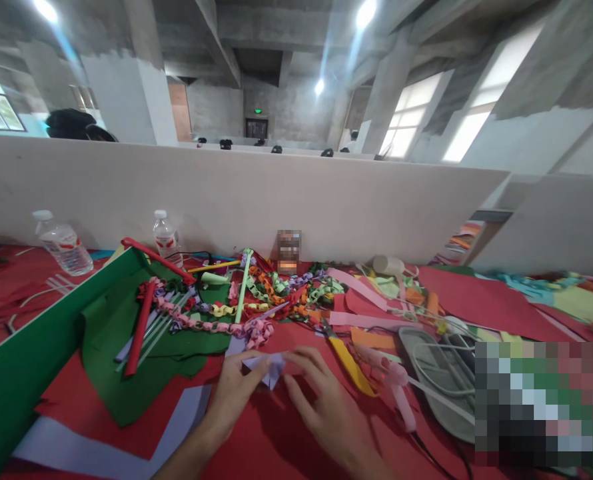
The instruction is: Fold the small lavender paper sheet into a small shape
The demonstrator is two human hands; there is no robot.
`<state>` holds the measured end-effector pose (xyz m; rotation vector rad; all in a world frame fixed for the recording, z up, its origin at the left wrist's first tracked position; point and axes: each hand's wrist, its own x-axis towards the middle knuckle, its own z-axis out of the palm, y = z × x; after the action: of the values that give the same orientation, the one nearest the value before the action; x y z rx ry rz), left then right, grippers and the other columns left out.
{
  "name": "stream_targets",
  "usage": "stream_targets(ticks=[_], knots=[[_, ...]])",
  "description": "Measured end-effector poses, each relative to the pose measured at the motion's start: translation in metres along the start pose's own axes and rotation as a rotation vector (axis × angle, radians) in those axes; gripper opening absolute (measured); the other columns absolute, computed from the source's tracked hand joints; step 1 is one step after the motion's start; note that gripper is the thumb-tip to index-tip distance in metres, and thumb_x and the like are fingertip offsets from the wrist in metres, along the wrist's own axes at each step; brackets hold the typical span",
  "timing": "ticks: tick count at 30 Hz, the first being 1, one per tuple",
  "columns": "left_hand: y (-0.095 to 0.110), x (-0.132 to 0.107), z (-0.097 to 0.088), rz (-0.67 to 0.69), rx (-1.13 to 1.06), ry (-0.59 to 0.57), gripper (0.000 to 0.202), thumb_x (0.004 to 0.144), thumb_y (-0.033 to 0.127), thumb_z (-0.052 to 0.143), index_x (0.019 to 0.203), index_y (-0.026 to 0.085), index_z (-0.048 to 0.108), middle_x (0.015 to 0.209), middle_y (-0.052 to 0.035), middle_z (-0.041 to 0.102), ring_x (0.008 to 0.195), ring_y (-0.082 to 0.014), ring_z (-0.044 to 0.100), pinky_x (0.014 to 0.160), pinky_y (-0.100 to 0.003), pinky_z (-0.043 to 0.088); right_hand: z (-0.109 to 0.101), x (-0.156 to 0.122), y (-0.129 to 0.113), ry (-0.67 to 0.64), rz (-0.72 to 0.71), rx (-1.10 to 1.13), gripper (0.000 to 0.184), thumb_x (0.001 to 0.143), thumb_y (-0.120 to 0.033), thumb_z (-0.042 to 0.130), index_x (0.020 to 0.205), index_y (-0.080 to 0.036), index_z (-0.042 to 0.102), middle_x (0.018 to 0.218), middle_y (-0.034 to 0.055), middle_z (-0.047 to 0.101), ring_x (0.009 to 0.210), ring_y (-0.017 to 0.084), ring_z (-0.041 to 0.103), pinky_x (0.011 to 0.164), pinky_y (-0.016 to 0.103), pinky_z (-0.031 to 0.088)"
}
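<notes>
A small folded piece of lilac paper is raised between my two hands, over the red tabletop. My left hand pinches its left side, with the thumb on the near face. On the other side, my right hand has thumb and forefinger apart; the forefinger tip reaches the paper's upper right corner. Just beyond my hands lies a pink paper chain. A yellow-handled cutter and a pink glue gun lie to the right of my right hand.
A grey tray with cables sits at the right. Tangled paper chains cover the middle back. Left are green paper, a red paper tube and water bottles. A white partition closes the far side.
</notes>
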<state>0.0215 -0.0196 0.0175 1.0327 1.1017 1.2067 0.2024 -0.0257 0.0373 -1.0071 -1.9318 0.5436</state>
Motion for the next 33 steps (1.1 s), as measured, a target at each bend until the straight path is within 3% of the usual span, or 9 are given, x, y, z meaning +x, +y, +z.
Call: stream_targets(ticks=[3,6,9,12,20,28,33], knots=[[-0.002,0.002,-0.002,0.018,0.029,0.013,0.040,0.075,0.051,0.077,0.086,0.013,0.080,0.075,-0.0071,0.075,0.066,-0.0181,0.065,0.059,-0.024,0.052,0.011,0.001,0.005,0.091,0.339,0.377,0.034,0.092,-0.042,0.062,0.119,-0.021,0.057,0.100,0.0070,0.066,0.086,0.021,0.068,0.073,0.029,0.056],[-0.006,0.004,-0.002,0.040,0.061,-0.001,0.040,0.075,0.052,0.077,0.084,0.013,0.080,0.068,-0.0053,0.072,0.061,-0.0173,0.063,0.055,-0.023,0.052,0.018,0.004,0.015,-0.031,0.468,0.560,0.040,0.084,-0.053,0.069,0.101,-0.018,0.059,0.074,0.0008,0.064,0.058,0.015,0.061,0.053,0.024,0.049],[-0.008,0.003,-0.002,0.039,0.062,-0.012,0.041,0.076,0.052,0.076,0.084,0.012,0.080,0.069,-0.0056,0.072,0.061,-0.0174,0.063,0.056,-0.024,0.054,0.020,0.005,0.021,-0.106,0.492,0.532,0.040,0.081,-0.055,0.072,0.077,-0.018,0.057,0.059,-0.0028,0.059,0.048,0.011,0.052,0.048,0.021,0.040],[-0.006,0.002,-0.001,0.019,0.065,-0.024,0.040,0.075,0.051,0.077,0.084,0.012,0.080,0.073,-0.0065,0.074,0.065,-0.0188,0.064,0.059,-0.026,0.055,0.019,0.004,0.022,-0.088,0.504,0.497,0.043,0.079,-0.057,0.072,0.069,-0.018,0.055,0.055,-0.0038,0.056,0.048,0.011,0.051,0.047,0.021,0.038],[-0.002,0.004,-0.002,0.086,0.194,-0.030,0.033,0.077,0.046,0.076,0.075,0.013,0.081,0.070,-0.0058,0.076,0.065,-0.0196,0.065,0.061,-0.024,0.048,0.017,0.003,0.018,-0.113,0.515,0.457,0.046,0.079,-0.061,0.069,0.067,-0.019,0.055,0.052,-0.0047,0.053,0.045,0.010,0.047,0.047,0.021,0.033],[-0.003,0.002,0.000,-0.012,0.101,-0.047,0.040,0.073,0.051,0.078,0.077,0.012,0.080,0.067,-0.0056,0.073,0.062,-0.0186,0.063,0.058,-0.025,0.052,0.019,0.002,0.024,-0.107,0.501,0.474,0.046,0.079,-0.060,0.070,0.067,-0.019,0.052,0.052,-0.0065,0.049,0.046,0.009,0.043,0.047,0.021,0.031],[-0.002,0.001,0.000,0.044,0.124,-0.043,0.040,0.074,0.053,0.076,0.072,0.012,0.076,0.062,-0.0036,0.068,0.057,-0.0165,0.060,0.054,-0.024,0.048,0.016,0.002,0.015,-0.145,0.495,0.484,0.044,0.083,-0.059,0.067,0.073,-0.016,0.060,0.059,-0.0039,0.055,0.052,0.011,0.048,0.051,0.021,0.035]])
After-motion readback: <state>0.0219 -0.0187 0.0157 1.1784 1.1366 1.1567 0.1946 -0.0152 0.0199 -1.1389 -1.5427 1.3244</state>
